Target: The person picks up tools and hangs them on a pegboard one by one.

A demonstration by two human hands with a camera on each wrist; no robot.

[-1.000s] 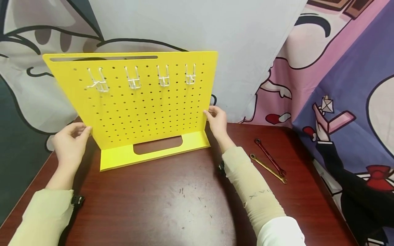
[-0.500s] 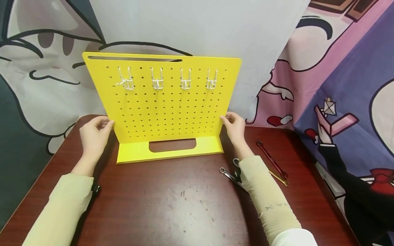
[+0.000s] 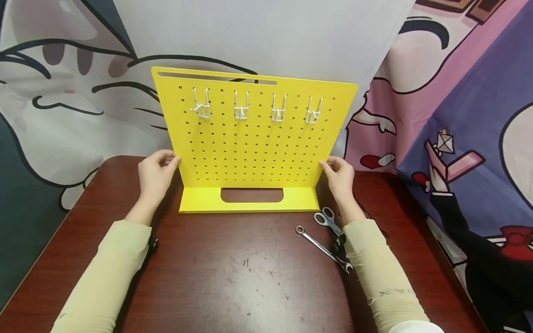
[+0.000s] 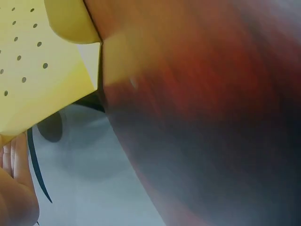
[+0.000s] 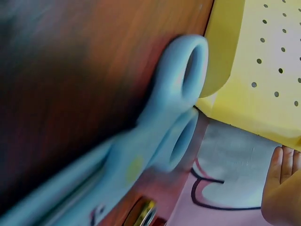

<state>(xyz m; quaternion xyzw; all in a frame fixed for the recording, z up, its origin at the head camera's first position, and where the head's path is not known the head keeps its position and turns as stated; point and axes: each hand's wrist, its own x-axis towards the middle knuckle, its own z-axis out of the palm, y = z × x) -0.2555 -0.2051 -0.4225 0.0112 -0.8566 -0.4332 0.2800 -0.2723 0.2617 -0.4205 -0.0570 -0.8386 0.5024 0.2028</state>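
A yellow pegboard stand [image 3: 254, 152] stands upright on the table, its base lip towards me. Several white wire hooks [image 3: 241, 112] hang in a row near its top. My left hand [image 3: 155, 178] pinches the board's left edge low down, thumb in front and fingers behind. On the opposite edge my right hand [image 3: 340, 181] has the same kind of pinch. In the left wrist view, fingers [image 4: 19, 165] reach up to the board's edge. Close to my right wrist lie scissors [image 3: 326, 219] with grey-blue handles, their blades hidden under the arm.
A silver combination wrench [image 3: 319, 248] lies in front of the scissors. Behind my right forearm a red wrench [image 3: 378, 224] is mostly covered. The right wrist view catches a gold ring end [image 5: 146, 213]. A printed cloth [image 3: 291, 37] hangs behind the brown table [image 3: 233, 277].
Both hands have moved the pegboard to the right and turned it to face me squarely. The silver wrench and scissors have come into view as the right arm shifted right, covering the gold wrench.
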